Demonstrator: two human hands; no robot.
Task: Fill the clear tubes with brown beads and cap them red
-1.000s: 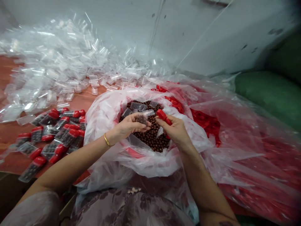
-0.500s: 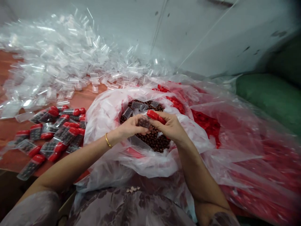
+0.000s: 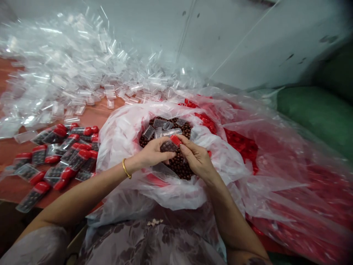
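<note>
Pinching the small filled tube in my left hand over the bag of brown beads, I press its red cap with my right hand; it seems light, stiff, slippery.

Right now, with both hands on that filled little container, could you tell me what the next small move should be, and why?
Probably press the red cap fully home: the right hand holds it at the mouth of the filled container, which the left hand grips.

Two hands, one gold bangle, perhaps twenty capped tubes.
</note>
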